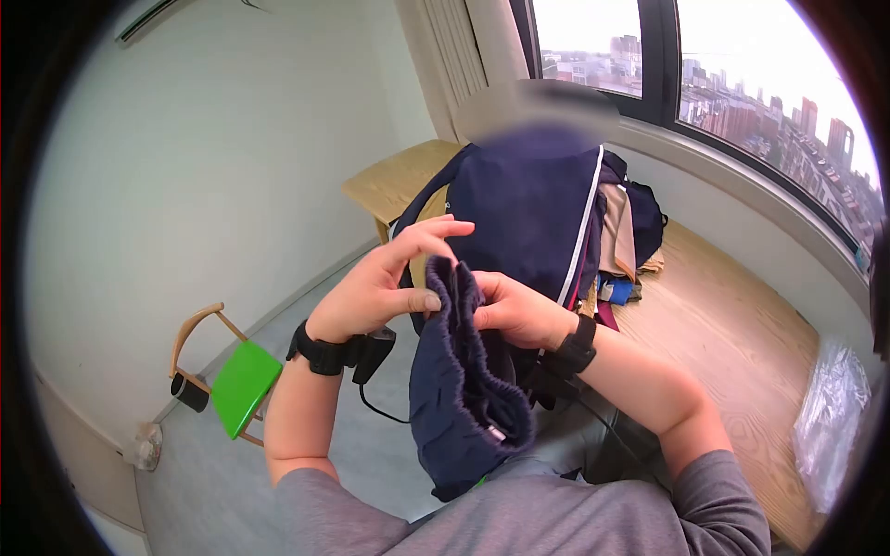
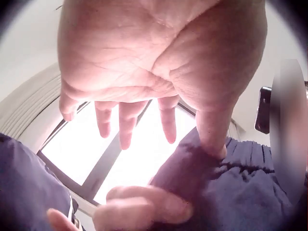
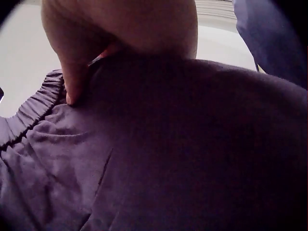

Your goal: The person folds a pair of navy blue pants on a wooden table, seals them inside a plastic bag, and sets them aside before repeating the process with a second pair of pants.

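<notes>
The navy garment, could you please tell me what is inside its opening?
What looks like a white label shows inside the garment; its folds cover anything deeper.

A grey blur (image 1: 538,109) is hiding the top of the big white-striped navy cloth (image 1: 519,213). The crinkly-waisted dark blue garment (image 1: 440,398) is covering some fingers of the bare right hand (image 1: 527,313).

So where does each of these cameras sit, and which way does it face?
Head: on the head, looking forward and down at the navy garment; left hand, right hand and gray sleeves show.
Left wrist: on that wrist, looking along the left hand toward the window; part of the right hand shows below.
Right wrist: on that wrist, looking at the garment's gathered edge; part of the right hand shows.
Shared: head and left wrist both include the window.
</notes>
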{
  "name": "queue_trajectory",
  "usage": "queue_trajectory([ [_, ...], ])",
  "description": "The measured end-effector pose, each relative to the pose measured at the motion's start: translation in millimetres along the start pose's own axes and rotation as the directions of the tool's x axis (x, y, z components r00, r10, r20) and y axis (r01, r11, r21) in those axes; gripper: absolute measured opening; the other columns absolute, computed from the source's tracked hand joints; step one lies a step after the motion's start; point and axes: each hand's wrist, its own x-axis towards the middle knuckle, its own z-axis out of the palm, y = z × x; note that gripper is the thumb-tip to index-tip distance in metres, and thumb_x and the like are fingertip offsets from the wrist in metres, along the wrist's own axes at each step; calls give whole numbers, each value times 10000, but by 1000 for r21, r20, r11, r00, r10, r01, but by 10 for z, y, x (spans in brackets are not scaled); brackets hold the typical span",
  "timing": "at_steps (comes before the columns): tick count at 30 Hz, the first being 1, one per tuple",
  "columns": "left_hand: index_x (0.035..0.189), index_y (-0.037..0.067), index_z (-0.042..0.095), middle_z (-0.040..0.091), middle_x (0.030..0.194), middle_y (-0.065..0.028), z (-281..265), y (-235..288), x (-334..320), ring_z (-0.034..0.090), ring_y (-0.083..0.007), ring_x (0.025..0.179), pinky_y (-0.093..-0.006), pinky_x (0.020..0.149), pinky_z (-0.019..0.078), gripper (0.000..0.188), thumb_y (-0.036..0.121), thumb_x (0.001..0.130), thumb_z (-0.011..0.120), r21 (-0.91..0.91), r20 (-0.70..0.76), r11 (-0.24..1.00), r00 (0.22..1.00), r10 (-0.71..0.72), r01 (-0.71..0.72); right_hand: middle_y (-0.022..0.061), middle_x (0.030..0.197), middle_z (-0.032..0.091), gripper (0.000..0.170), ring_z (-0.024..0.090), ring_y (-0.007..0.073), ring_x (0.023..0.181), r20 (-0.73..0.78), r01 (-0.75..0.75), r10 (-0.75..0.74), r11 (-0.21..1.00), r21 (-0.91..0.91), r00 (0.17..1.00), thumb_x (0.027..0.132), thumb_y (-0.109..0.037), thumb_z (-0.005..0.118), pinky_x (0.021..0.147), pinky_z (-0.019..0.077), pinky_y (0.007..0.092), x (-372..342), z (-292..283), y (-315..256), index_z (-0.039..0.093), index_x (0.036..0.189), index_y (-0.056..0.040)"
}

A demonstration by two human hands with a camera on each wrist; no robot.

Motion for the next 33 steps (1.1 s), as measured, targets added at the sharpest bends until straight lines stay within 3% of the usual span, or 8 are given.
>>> queue_trajectory([
  [3, 1307, 106, 460, 473, 1381, -147, -19, 32, -107, 350, -253, 1352, -419, 1124, 211, 653, 400, 794, 739, 150, -41, 989, 999, -13, 19, 1, 950, 653, 234, 591, 77, 896, -37, -7, 2, 991, -137, 999, 843, -31, 654, 843, 468, 242, -4, -4, 45, 633, 1075, -8],
  [9, 1467, 11, 187, 464, 1375, -181, 11, 102, -636, 421, -247, 1292, -383, 1072, 306, 822, 555, 925, 477, -289, -299, 946, 925, -235, 147, 38, 982, 655, 171, 586, 84, 929, -587, 231, -214, 972, -47, 781, 844, -22, 652, 845, 443, 228, -31, -38, 63, 620, 1007, 16],
  [13, 1482, 20, 148, 450, 1385, -178, 308, -149, -773, 419, -256, 1286, -368, 1087, 295, 1094, 481, 725, 789, -56, -409, 967, 878, -250, 250, 10, 914, 626, 162, 559, 73, 862, -637, 269, -263, 959, -90, 724, 835, -17, 650, 802, 427, 223, -20, 31, 108, 614, 990, 12],
  [21, 1214, -13, 581, 598, 1207, -110, 727, -425, -527, 540, -235, 1128, -355, 991, 394, 402, 99, 843, 687, 276, -614, 922, 788, -49, 272, 41, 981, 642, 188, 592, 101, 936, -649, 238, -303, 953, -188, 698, 825, 33, 609, 875, 449, 246, -177, 92, 20, 601, 1013, 19],
  [23, 1182, -8, 599, 622, 1163, -80, 630, -464, -481, 559, -199, 1080, -319, 967, 412, 318, 80, 881, 649, -1, -630, 982, 762, -147, 188, 18, 939, 632, 160, 581, 87, 897, -608, 220, -333, 942, -254, 721, 797, 12, 666, 811, 465, 241, -244, -39, 5, 608, 946, 12],
  [26, 1193, 0, 596, 618, 1179, -58, 403, -425, -405, 547, -173, 1100, -314, 986, 403, 312, 76, 894, 640, 52, -581, 970, 797, -163, 237, 68, 797, 602, 206, 577, 147, 743, -346, 25, -709, 456, -890, 614, 736, -108, 770, 676, 451, 276, -420, -180, -154, 647, 846, 17],
  [30, 1214, 19, 588, 617, 1181, -45, 188, -334, -233, 552, -160, 1085, -311, 981, 404, 337, 104, 894, 653, 22, -623, 969, 761, -180, 247, 42, 976, 623, 197, 596, 134, 889, -411, 78, -629, 601, -795, 660, 776, -76, 739, 818, 463, 257, -584, -312, -177, 648, 934, -2],
  [33, 1227, 10, 580, 611, 1183, -51, -133, -46, -101, 555, -152, 1068, -300, 969, 406, 366, 149, 898, 659, -32, -658, 959, 717, -233, 282, 61, 1178, 560, 592, 526, 162, 1133, -400, 74, -508, 684, -726, 763, 765, -229, 775, 1012, 366, 343, -896, -438, 28, 486, 1247, -40],
])
